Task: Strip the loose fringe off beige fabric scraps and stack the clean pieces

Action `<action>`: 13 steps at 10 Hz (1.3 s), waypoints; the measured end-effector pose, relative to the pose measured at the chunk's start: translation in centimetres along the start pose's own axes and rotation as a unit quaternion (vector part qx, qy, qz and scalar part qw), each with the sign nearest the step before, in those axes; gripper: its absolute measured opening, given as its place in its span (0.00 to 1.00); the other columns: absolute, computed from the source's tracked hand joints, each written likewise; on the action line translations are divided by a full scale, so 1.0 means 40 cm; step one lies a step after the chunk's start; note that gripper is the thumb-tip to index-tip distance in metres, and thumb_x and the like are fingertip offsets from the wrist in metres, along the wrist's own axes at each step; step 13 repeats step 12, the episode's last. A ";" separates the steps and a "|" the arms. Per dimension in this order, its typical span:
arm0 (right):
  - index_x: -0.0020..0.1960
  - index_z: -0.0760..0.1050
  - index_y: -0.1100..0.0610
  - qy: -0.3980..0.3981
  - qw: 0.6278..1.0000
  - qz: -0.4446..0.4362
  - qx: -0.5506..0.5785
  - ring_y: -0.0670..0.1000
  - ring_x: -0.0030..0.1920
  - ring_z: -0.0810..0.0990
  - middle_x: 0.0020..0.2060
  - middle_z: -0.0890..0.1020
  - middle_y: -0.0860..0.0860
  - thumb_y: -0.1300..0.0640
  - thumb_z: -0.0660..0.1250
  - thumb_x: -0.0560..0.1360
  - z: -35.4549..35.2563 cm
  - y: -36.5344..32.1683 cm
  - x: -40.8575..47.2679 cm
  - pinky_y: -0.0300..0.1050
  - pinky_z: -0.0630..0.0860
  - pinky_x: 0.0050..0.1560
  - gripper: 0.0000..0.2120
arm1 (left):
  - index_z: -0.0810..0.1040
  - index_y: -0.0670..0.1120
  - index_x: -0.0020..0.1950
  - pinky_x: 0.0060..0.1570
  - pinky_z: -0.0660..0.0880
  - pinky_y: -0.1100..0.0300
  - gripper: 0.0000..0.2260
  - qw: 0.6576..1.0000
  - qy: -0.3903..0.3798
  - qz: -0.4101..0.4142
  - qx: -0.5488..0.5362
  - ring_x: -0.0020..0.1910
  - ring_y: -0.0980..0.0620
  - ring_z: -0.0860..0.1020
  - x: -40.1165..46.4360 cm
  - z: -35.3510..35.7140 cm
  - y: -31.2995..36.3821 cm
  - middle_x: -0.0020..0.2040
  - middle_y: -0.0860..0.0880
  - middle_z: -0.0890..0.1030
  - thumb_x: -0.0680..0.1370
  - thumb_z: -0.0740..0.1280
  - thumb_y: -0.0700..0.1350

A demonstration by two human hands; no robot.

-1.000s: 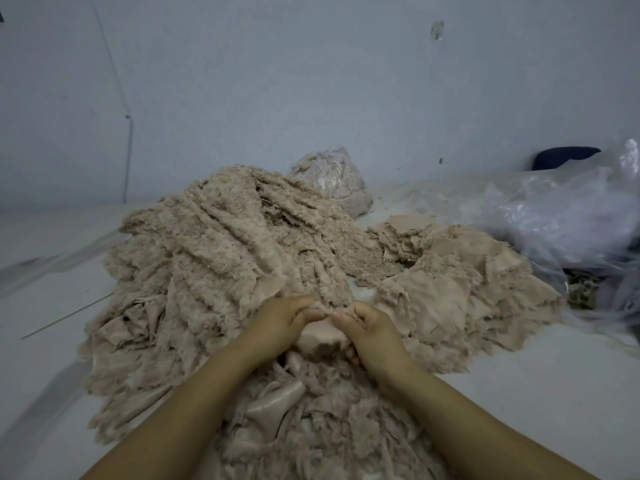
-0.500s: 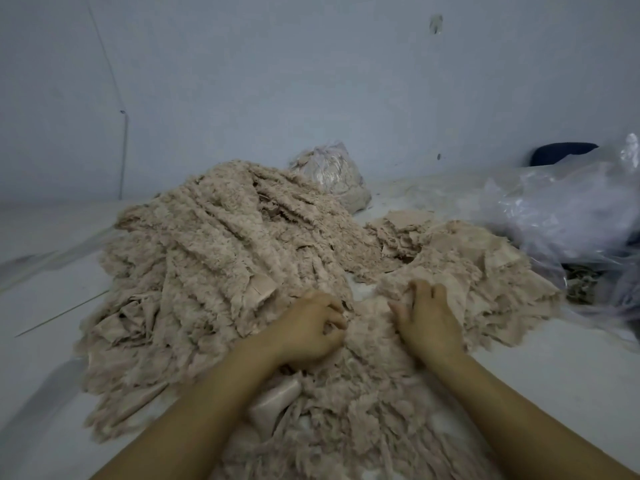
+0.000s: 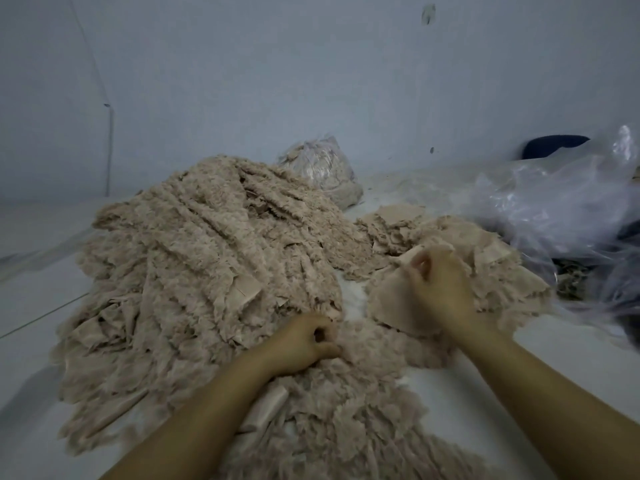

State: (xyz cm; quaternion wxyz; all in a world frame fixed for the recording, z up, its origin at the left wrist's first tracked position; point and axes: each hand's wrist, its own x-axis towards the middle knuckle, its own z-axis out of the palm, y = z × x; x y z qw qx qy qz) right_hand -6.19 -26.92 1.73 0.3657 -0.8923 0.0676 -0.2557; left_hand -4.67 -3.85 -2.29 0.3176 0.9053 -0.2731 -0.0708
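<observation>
A big heap of fringed beige fabric scraps [image 3: 207,258] covers the left and middle of the white surface. A lower stack of smoother beige pieces [image 3: 498,268] lies to the right. My right hand [image 3: 440,285] is over that stack, its fingers curled round a smooth beige piece [image 3: 391,299] that hangs below it. My left hand [image 3: 304,341] is curled into a fist at the near edge of the fringed heap, gripping loose beige fringe [image 3: 349,344]. More torn fringe [image 3: 346,420] lies between my forearms.
A clear plastic bag stuffed with beige scraps [image 3: 322,168] sits behind the heap by the wall. Crumpled clear plastic sheeting [image 3: 561,209] lies at the right, with a dark blue object [image 3: 554,145] behind it. White surface [image 3: 38,292] shows at the left.
My right hand has moved up and right onto the stack with a beige piece. My left hand has dropped slightly and closed into a tighter fist on fringe.
</observation>
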 end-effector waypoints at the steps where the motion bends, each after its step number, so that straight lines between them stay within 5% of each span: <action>1: 0.34 0.72 0.51 -0.248 0.968 -0.003 -0.042 0.46 0.30 0.75 0.27 0.74 0.44 0.41 0.69 0.72 0.063 -0.013 -0.087 0.38 0.68 0.29 0.17 | 0.70 0.52 0.37 0.37 0.66 0.65 0.10 0.999 0.025 -0.005 -0.045 0.37 0.58 0.71 0.005 0.006 0.005 0.37 0.55 0.73 0.77 0.67 0.46; 2: 0.30 0.63 0.53 -0.235 0.971 -0.012 -0.033 0.45 0.27 0.70 0.25 0.68 0.45 0.46 0.71 0.72 0.082 -0.001 -0.100 0.38 0.65 0.27 0.21 | 0.68 0.51 0.38 0.37 0.66 0.62 0.11 0.993 0.065 -0.007 -0.101 0.35 0.57 0.69 0.009 0.004 0.021 0.34 0.55 0.72 0.80 0.63 0.45; 3: 0.30 0.67 0.53 -0.153 0.973 0.022 0.174 0.41 0.24 0.67 0.23 0.70 0.43 0.52 0.70 0.75 0.062 -0.006 -0.072 0.32 0.62 0.25 0.18 | 0.66 0.48 0.40 0.35 0.67 0.60 0.11 0.966 0.140 -0.013 -0.218 0.32 0.53 0.69 0.017 0.007 0.037 0.32 0.52 0.72 0.82 0.58 0.43; 4: 0.35 0.75 0.51 -0.064 0.975 0.037 0.209 0.42 0.26 0.72 0.28 0.77 0.44 0.54 0.68 0.76 0.029 -0.015 -0.023 0.34 0.67 0.27 0.11 | 0.68 0.46 0.44 0.29 0.70 0.62 0.08 0.954 0.135 -0.006 -0.269 0.27 0.55 0.73 0.028 0.009 0.046 0.32 0.51 0.79 0.83 0.56 0.43; 5: 0.36 0.75 0.52 -0.022 0.960 0.074 0.267 0.47 0.27 0.73 0.25 0.76 0.44 0.56 0.67 0.77 0.000 0.005 0.017 0.37 0.69 0.28 0.11 | 0.71 0.51 0.61 0.42 0.72 0.69 0.11 0.989 0.070 0.008 -0.126 0.45 0.60 0.75 0.030 0.016 0.026 0.51 0.56 0.76 0.80 0.63 0.49; 6: 0.48 0.78 0.54 0.010 0.973 0.090 0.212 0.54 0.42 0.78 0.43 0.82 0.53 0.56 0.67 0.77 -0.020 0.033 0.031 0.43 0.73 0.44 0.03 | 0.75 0.48 0.64 0.51 0.68 0.72 0.16 0.999 -0.016 0.035 0.017 0.52 0.57 0.72 0.011 0.033 -0.009 0.53 0.54 0.72 0.77 0.67 0.48; 7: 0.64 0.72 0.56 0.057 0.998 0.012 -0.008 0.56 0.57 0.72 0.59 0.74 0.58 0.57 0.67 0.76 -0.021 0.044 0.006 0.46 0.67 0.56 0.17 | 0.81 0.47 0.55 0.51 0.70 0.68 0.08 0.999 -0.036 0.033 0.013 0.50 0.55 0.74 -0.021 0.025 -0.029 0.52 0.49 0.75 0.79 0.66 0.44; 8: 0.58 0.77 0.54 -0.007 0.985 -0.166 -0.046 0.54 0.59 0.70 0.56 0.75 0.53 0.54 0.67 0.77 0.019 0.050 -0.074 0.46 0.63 0.59 0.11 | 0.78 0.53 0.62 0.53 0.71 0.70 0.11 0.998 -0.059 0.031 -0.006 0.49 0.65 0.74 -0.038 0.007 -0.024 0.52 0.56 0.75 0.79 0.64 0.48; 9: 0.60 0.77 0.47 -0.175 0.957 -0.181 -0.143 0.49 0.62 0.66 0.58 0.73 0.46 0.50 0.62 0.79 0.059 0.099 -0.133 0.46 0.61 0.64 0.11 | 0.77 0.57 0.63 0.50 0.68 0.71 0.15 0.988 -0.128 0.073 0.038 0.47 0.63 0.72 -0.041 0.025 0.012 0.47 0.56 0.72 0.78 0.64 0.56; 10: 0.60 0.78 0.47 -0.136 0.963 -0.130 -0.194 0.53 0.62 0.70 0.59 0.77 0.47 0.51 0.61 0.80 0.026 0.117 -0.101 0.46 0.64 0.64 0.12 | 0.80 0.42 0.43 0.46 0.69 0.60 0.14 0.983 -0.169 0.072 0.015 0.41 0.50 0.72 -0.063 -0.004 0.014 0.42 0.44 0.73 0.75 0.69 0.54; 11: 0.54 0.82 0.52 -0.102 0.977 -0.149 -0.114 0.54 0.57 0.76 0.54 0.81 0.50 0.56 0.67 0.77 -0.030 0.084 -0.082 0.46 0.69 0.60 0.08 | 0.73 0.35 0.33 0.43 0.70 0.49 0.21 0.976 -0.217 0.030 0.011 0.36 0.39 0.72 -0.103 -0.072 0.001 0.39 0.33 0.73 0.75 0.70 0.51; 12: 0.49 0.81 0.42 0.031 0.979 -0.144 0.139 0.42 0.47 0.81 0.45 0.84 0.42 0.56 0.68 0.76 -0.141 -0.001 -0.116 0.34 0.75 0.47 0.09 | 0.83 0.49 0.39 0.44 0.76 0.56 0.09 0.992 -0.123 0.041 0.004 0.40 0.48 0.80 -0.158 -0.157 0.040 0.41 0.48 0.81 0.76 0.68 0.52; 13: 0.49 0.81 0.42 0.031 0.979 -0.144 0.139 0.42 0.47 0.81 0.45 0.84 0.42 0.56 0.68 0.76 -0.141 -0.001 -0.116 0.34 0.75 0.47 0.09 | 0.83 0.49 0.39 0.44 0.76 0.56 0.09 0.992 -0.123 0.041 0.004 0.40 0.48 0.80 -0.158 -0.157 0.040 0.41 0.48 0.81 0.76 0.68 0.52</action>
